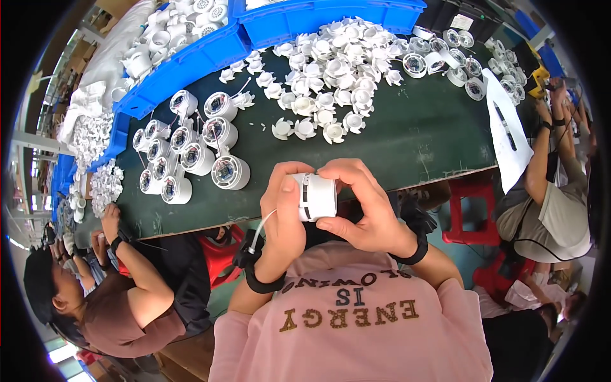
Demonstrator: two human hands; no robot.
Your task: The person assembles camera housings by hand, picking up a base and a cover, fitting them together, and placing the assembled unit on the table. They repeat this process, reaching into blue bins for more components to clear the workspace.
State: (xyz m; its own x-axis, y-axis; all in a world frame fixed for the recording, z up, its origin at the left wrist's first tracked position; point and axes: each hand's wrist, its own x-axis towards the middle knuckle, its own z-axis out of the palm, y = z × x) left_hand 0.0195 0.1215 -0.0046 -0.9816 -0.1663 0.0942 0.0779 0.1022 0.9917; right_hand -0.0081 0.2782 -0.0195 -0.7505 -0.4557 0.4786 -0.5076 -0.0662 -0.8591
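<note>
Between my two hands, near the table's front edge, is a white cylindrical plastic housing (323,198) lying on its side, with dark slots round one end. My left hand (284,207) wraps the slotted end, and a pale cable comes out beside its fingers toward the wrist. On the other end my right hand (366,213) grips with fingers above and thumb below. To the left on the table stand several round white units (230,172) with small circuit boards and wires inside. A heap of white petal-shaped plastic cups (334,70) lies beyond my hands.
Blue bins (184,60) of white parts line the table's back and left. Clear-topped round parts (455,57) lie at the far right, by a white sheet (506,130). Co-workers sit left (121,299) and right (547,210); a red stool (470,213) stands beyond the table edge.
</note>
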